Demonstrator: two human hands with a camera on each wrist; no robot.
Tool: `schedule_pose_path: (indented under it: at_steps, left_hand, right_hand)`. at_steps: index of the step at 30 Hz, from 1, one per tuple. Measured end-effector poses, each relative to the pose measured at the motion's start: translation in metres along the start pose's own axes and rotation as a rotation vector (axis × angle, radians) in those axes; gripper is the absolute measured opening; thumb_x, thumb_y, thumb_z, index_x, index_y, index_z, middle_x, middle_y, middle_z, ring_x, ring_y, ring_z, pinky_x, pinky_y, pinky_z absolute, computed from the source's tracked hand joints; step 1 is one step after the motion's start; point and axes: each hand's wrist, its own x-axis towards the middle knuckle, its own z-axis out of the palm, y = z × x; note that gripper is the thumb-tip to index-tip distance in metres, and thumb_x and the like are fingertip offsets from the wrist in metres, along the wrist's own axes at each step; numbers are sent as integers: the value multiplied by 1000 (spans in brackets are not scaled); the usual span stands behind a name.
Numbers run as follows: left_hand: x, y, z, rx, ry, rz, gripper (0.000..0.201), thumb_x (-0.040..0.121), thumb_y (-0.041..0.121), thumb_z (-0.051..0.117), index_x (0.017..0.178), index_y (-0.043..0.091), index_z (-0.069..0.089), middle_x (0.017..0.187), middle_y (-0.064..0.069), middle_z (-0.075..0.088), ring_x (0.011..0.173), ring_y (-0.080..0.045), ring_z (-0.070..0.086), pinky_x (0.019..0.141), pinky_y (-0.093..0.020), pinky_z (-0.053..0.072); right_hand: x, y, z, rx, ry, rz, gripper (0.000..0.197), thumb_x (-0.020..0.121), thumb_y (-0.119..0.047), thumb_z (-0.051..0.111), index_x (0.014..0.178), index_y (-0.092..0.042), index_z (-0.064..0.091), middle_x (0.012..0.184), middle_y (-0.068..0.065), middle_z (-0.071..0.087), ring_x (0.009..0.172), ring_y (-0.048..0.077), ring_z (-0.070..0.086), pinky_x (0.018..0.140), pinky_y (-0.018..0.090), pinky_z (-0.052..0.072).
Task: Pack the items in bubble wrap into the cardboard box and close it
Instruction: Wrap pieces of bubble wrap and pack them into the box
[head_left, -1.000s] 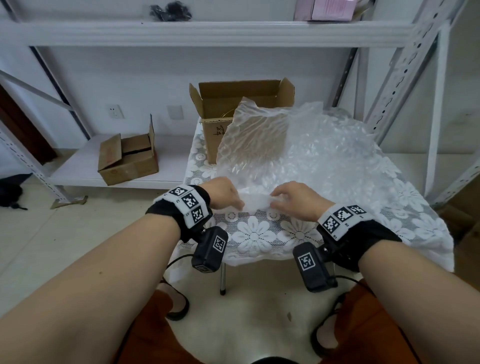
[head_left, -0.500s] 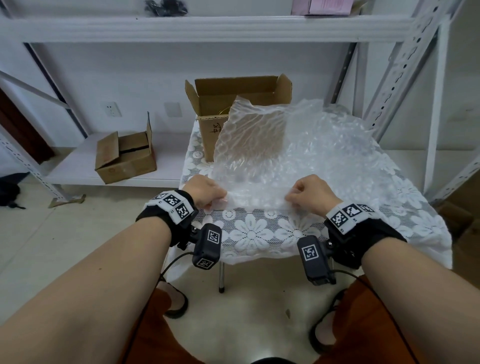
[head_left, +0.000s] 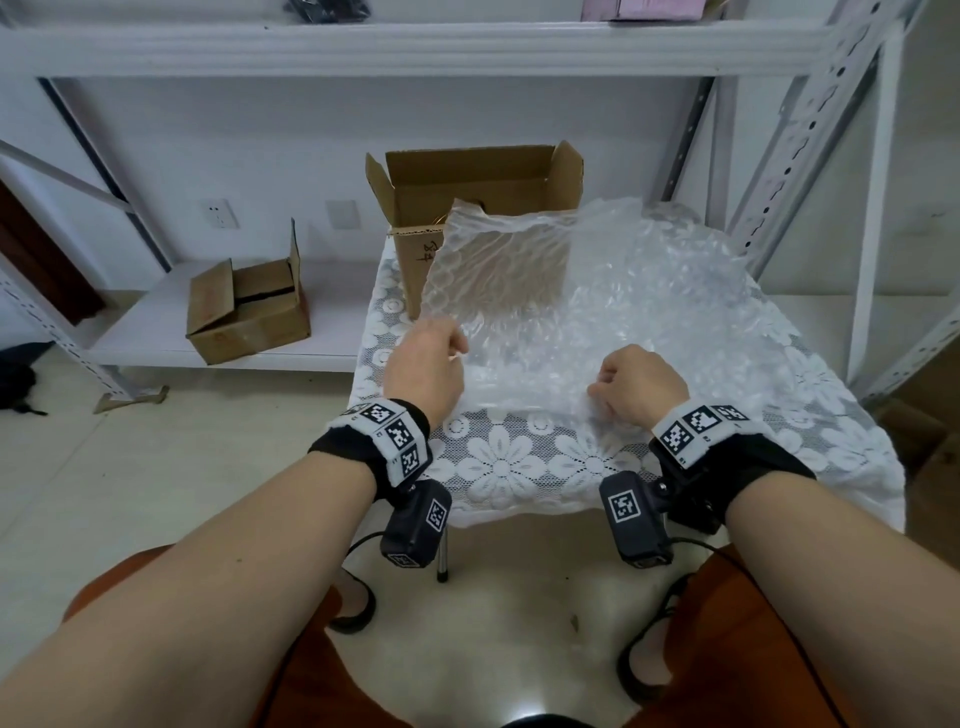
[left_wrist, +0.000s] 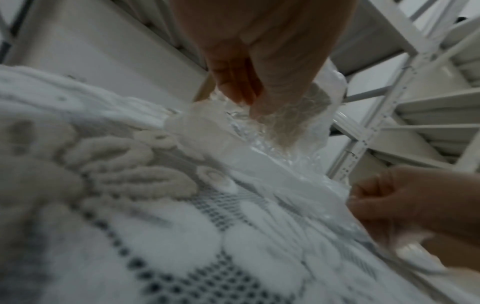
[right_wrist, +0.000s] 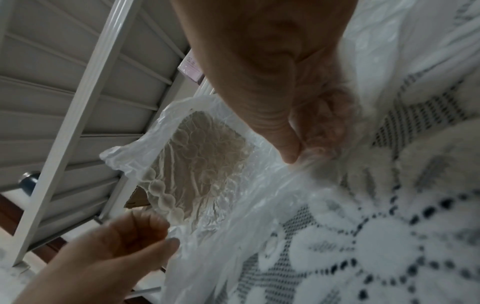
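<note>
- The right hand (head_left: 636, 384) pinches the near edge of a sheet of bubble wrap (head_left: 597, 312) between thumb and curled fingers (right_wrist: 327, 127), a grasp the right wrist view shows plainly.
- The left hand (head_left: 428, 364), over the same sheet toward its other side, has its fingers curled down at the film. The left wrist view shows fingertips (left_wrist: 241, 90) buried in crumpled plastic, so it appears to grip the wrap, though blur hides the exact hold.
- Between the two hands the wrap lies slack on a lace tablecloth (head_left: 519, 467). Beyond them it rises against the open cardboard box (head_left: 467, 176), which stands at the far end of the table, flaps up.
- Judged from this, the wrapping step is in hand and nothing is packed yet. No item can be made out under the film.
- The next move likely calls for both hands to fold or roll the sheet evenly, as thin film slips and bunches.
- Only the head view shows the box, a second carton (head_left: 249, 312) on a low shelf well left of the hands, and the shelving (head_left: 415, 47). Only the wrist views show the fingers' undersides.
</note>
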Motion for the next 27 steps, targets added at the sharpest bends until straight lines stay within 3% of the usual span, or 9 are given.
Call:
schedule_pose_path:
  at_steps: [3,7,12,16,18,20,22,24,27]
  left_hand:
    - [-4,13,6,47,-26,168,17,83,3,59,91,18,57,96,7,47,86,-11,50,73,-22,41]
    - [-10,13,19,10,-399,163,34,83,36,66,114,24,58,127,2,50,123,-15,42,103,-31,36]
    - [-14,10,28,264,-664,85,60,91,50,50,146,39,28,158,-2,18,146,-24,9,117,-54,11]
    - [-10,15,31,164,-600,13,42,100,36,38,142,35,39,153,-2,34,139,-26,31,113,-52,25]
    - [-6,19,26,-5,-497,-74,37,101,31,35,134,29,51,133,-5,57,108,-28,59,96,-37,46]
    - [0,23,20,-92,-376,-149,33,103,26,32,116,21,61,101,-2,64,86,-27,60,77,-27,45]
    - [7,26,14,-93,-287,-200,34,103,24,29,101,13,61,93,0,61,88,-25,58,82,-29,47]
    - [9,27,13,-97,-233,-237,37,103,25,29,107,7,62,105,-8,65,95,-26,61,89,-36,49]
    - [11,29,12,-84,-211,-264,38,103,25,30,112,5,61,115,-14,62,104,-29,59,92,-36,46]
  right_hand:
    - [-3,-3,-1,-41,13,-29,11,86,-14,59,82,-9,68,86,6,70,80,24,65,64,27,46]
    - [-5,-8,-1,-21,32,-88,14,87,-21,62,83,-11,69,90,4,70,85,23,64,70,29,47]
    - [-3,-3,5,-8,34,-56,17,90,-28,59,86,-14,68,95,3,68,81,20,60,68,28,43]
    - [-5,3,5,-34,110,-14,18,91,-29,57,94,-11,63,96,5,67,81,21,58,69,30,44]
    - [-6,2,1,-33,318,-92,19,92,-28,57,93,-10,58,95,6,61,85,23,55,75,35,44]
    - [-11,-5,-6,-38,604,-332,17,92,-24,55,80,-11,52,79,4,53,75,23,50,71,35,41]
    - [-21,-17,-10,-25,740,-679,22,90,-19,57,69,-15,50,62,-3,44,56,15,42,55,28,39]
    - [-33,-28,-6,-33,665,-933,29,88,-20,58,60,-17,53,49,-7,44,42,10,40,43,21,37]
    - [-38,-37,15,-177,386,-1007,26,87,-26,56,63,-16,58,55,-4,56,47,14,53,44,23,39]
